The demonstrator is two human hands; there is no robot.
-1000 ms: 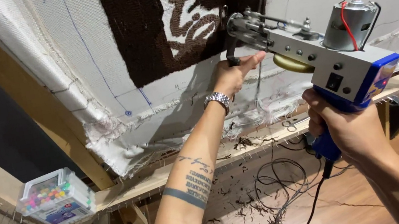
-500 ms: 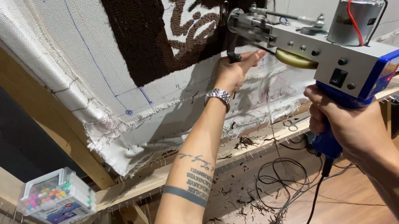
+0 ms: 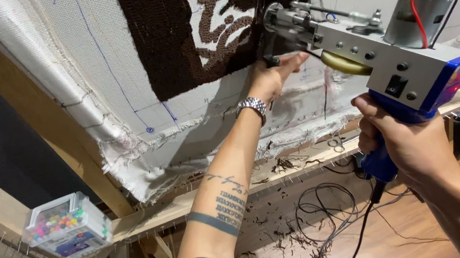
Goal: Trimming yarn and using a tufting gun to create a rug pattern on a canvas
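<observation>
Right hand [image 3: 404, 145] closed around tufting gun [image 3: 376, 62] grip | left hand [image 3: 269, 75], fingers flat, braces cloth [image 3: 107, 75] beside needle | risk: needle slips, pricks my fingertips.

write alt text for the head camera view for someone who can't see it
A right hand holds the blue handle of a grey metal tufting gun, its needle end against white cloth stretched on a wooden frame. The left hand steadies the gun's front by a patch of dark brown tufted yarn. A clear box of coloured markers sits lower left.
</observation>
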